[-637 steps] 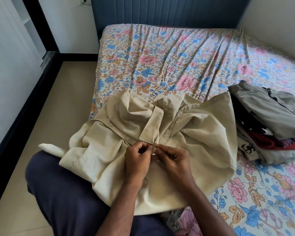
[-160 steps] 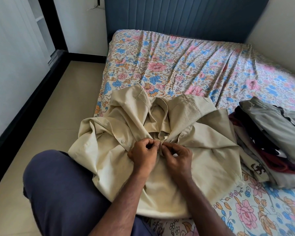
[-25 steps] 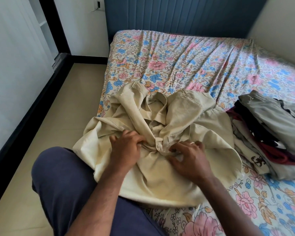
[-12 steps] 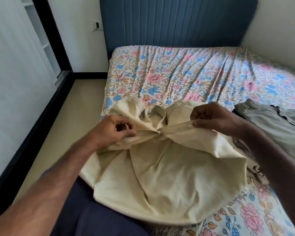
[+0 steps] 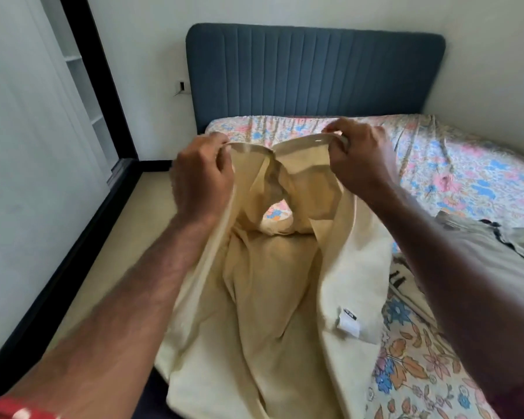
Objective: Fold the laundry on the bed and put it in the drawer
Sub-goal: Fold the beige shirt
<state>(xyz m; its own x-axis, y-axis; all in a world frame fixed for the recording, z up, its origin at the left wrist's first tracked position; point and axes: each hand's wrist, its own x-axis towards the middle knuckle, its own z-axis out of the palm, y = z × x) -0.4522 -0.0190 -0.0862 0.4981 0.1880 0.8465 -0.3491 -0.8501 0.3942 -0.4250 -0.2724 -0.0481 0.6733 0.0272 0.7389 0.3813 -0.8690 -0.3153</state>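
head view: soft, light cream cotton shirt (image 5: 273,297) hangs limp; left hand (image 5: 201,176) and right hand (image 5: 360,158) pinch its top edge at 12 o'clock, best held there.

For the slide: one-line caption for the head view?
Left hand and right hand hold a cream button-up shirt up above the floral-sheeted bed.

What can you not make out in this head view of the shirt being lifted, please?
- Head view: the care tag on the cream shirt: print too small.
- The folded pile: cut by the right edge, hidden by the right arm.
- The left hand and right hand: fingertips curled behind the shirt's edge.
- The drawer: not in view.
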